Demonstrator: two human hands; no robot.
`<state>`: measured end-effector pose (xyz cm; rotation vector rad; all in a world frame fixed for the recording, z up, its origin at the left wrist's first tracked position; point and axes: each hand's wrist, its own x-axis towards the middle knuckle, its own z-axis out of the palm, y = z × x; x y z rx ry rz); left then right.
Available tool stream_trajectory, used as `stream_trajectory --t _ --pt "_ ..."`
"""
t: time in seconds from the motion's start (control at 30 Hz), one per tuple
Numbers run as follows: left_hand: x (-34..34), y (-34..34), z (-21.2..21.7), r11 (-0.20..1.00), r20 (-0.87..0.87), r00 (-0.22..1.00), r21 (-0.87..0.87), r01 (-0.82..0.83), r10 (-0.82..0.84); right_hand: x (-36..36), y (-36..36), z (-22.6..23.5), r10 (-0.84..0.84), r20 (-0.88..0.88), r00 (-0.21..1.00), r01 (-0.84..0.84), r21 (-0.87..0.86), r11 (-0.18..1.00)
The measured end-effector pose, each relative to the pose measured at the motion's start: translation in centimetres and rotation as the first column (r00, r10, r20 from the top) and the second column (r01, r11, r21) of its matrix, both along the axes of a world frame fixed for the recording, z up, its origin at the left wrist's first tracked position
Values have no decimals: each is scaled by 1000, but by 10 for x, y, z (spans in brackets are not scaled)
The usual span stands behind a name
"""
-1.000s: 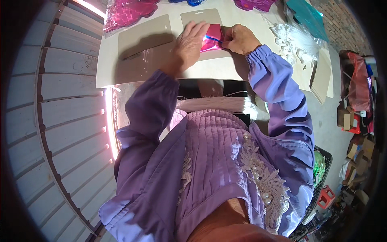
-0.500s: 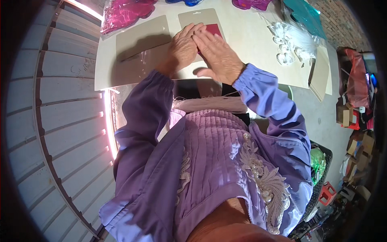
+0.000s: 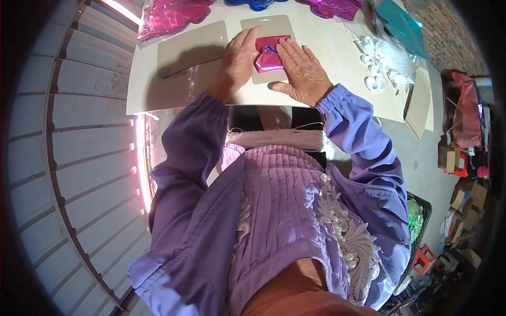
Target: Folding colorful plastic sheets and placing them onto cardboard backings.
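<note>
A folded, shiny pink foil piece, which looks like a flat foil balloon, lies on a beige card with a hang slot at its top. A short blue strip crosses the foil. My left hand rests along the foil's left edge, fingers stretched out and close together. On the right side, my right hand lies flat with its fingertips on the foil and its thumb out to the side. Neither hand wraps around anything.
A larger beige card stack lies left of my hands. Flat foil shapes in pink, blue, magenta and teal line the far side. White ribbon coils and a beige board are at the right.
My hands have moved apart, the right one to the right and slightly down. The pink foil between them, mostly covered before, now shows with its blue strip.
</note>
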<state>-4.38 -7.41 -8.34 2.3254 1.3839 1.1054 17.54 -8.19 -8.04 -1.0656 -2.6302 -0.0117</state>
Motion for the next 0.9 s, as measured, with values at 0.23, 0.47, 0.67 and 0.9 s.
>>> stream_trajectory --t 0.23,0.47,0.67,0.9 --pt "33 -10 17 980 -422 898 196 -43 124 -8 -6 4 -3 20 1000 3 8 1000" --pt "2 1 5 997 -427 902 7 77 -67 -11 -5 -9 -11 25 1000 10 46 999" --pt "-40 -6 2 997 80 994 9 -80 79 -12 -9 -6 -1 -11 1000 1 8 1000" --pt "-13 -58 8 883 139 927 -381 -274 348 -18 -14 -6 -7 9 1000 7 2 1000"
